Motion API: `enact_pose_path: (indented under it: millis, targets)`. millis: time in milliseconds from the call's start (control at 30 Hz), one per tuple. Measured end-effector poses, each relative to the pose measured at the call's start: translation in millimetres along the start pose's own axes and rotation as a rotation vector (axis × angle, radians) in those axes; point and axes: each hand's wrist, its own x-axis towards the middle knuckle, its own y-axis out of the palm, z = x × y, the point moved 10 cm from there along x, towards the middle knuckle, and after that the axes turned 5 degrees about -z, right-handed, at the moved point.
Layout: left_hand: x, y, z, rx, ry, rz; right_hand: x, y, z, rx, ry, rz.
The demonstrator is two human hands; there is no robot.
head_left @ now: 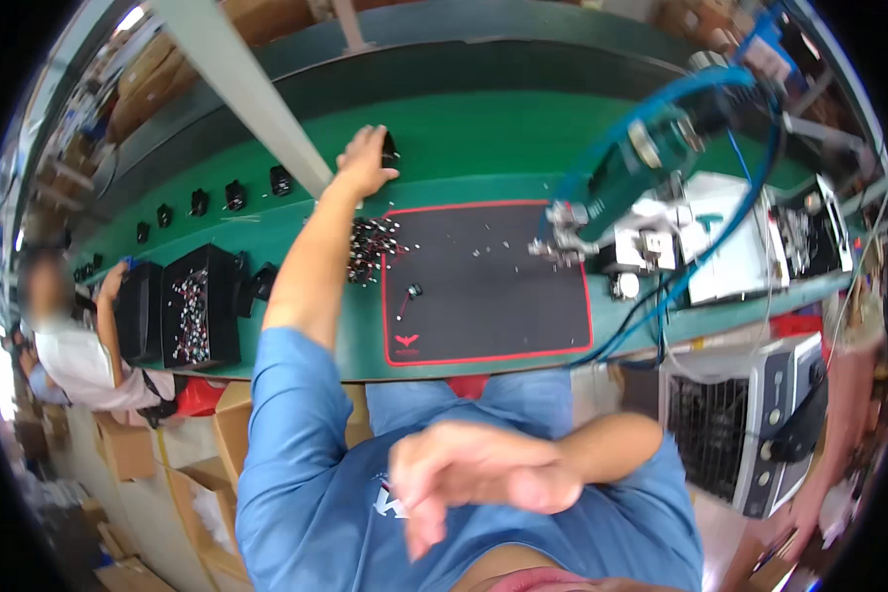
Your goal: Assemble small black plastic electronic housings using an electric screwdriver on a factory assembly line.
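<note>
At the far side of the green bench, my left hand [365, 163] curls its fingers and thumb around a small black part [391, 150]; the palm hides some of it. A pile of small wired components [370, 247] in black, white and red lies nearer than that hand, by the left edge of the black mat [493, 316]. One small component with a thin red lead [414, 290] rests alone on the mat, which has a red border. In front of my chest, slightly blurred, my right hand [483, 469] hangs with loosely bent fingers apart and nothing visible in it.
Several black parts [235, 194] stand in a row at left. A black bin of components [229, 331] sits near the front edge. A co-worker [79, 345] is at far left. A metal machine with blue tubing [627, 183] and a white tray [725, 247] occupy the right.
</note>
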Motion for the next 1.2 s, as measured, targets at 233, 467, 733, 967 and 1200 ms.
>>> enact_pose_path:
  millis: [233,467,733,967,1200]
  targets:
    - [-124,-161,-60,-0.319,0.244,-0.075,40,70,-34,0.448,0.234,0.402]
    - [-209,-166,31,-0.125,0.059,-0.026,35,76,-68,0.585,0.348,0.322]
    - [-223,-132,35,0.209,0.044,-0.002,31,29,-62,0.191,0.163,0.361]
    - [-219,-123,46,0.187,-0.013,0.067,10,-195,3,-2.000,-0.205,-0.628]
    - [-258,-149,40,-0.803,-0.260,-0.280,10,-238,-5,-2.152,-0.149,-0.686]
